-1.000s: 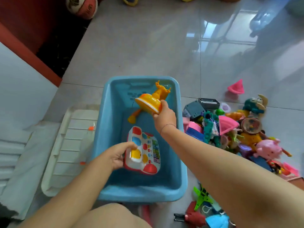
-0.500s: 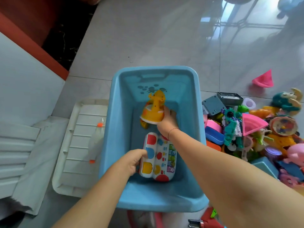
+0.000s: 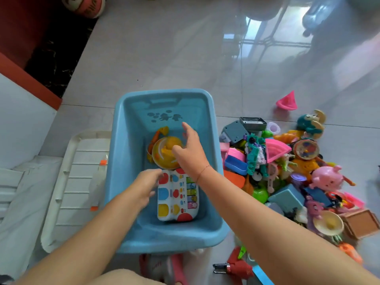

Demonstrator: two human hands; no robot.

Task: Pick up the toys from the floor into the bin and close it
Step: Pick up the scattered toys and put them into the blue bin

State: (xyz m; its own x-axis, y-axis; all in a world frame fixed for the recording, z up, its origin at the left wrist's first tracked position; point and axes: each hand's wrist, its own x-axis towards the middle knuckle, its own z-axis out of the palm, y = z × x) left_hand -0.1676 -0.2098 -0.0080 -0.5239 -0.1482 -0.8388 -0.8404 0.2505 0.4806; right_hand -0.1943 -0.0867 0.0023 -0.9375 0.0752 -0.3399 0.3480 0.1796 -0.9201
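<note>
A blue plastic bin (image 3: 121,161) stands on the tiled floor. Inside it lie a yellow giraffe toy (image 3: 164,153) and a white toy keyboard (image 3: 176,196) with coloured buttons. My right hand (image 3: 190,151) hovers over the bin with fingers spread, just beside the yellow toy and holding nothing. My left hand (image 3: 147,187) is at the keyboard's left edge, fingers loose and blurred, apparently not gripping it. The bin's white lid (image 3: 78,182) lies flat on the floor to the left. A heap of toys (image 3: 287,173) lies to the right of the bin.
A pink cone toy (image 3: 286,101) sits apart on the floor beyond the heap. A ball (image 3: 84,5) lies at the far left top. A red and white wall runs along the left. A red toy (image 3: 236,268) lies near my knee.
My right hand let go of the yellow giraffe toy, which now lies in the bin. My left hand released the keyboard, now resting on the bin's floor.
</note>
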